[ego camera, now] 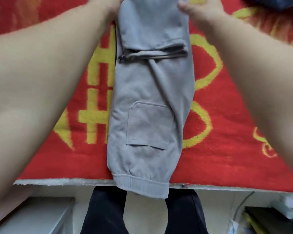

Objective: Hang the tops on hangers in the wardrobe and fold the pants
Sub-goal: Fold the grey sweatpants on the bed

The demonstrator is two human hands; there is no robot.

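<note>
The grey pants [149,102] lie on the red blanket [218,149], running from the hands back toward the person (cuff overhanging its edge). The left hand [107,2] and right hand [201,9] flank the far end. Their grips are cut off, so I cannot tell.

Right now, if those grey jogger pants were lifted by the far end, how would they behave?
Likely floppy: the grey jogger pants lie creased and the ribbed cuff droops over the edge of the red mat. Probably light, soft knit, not slippery. The zipper may swing a little.
</note>
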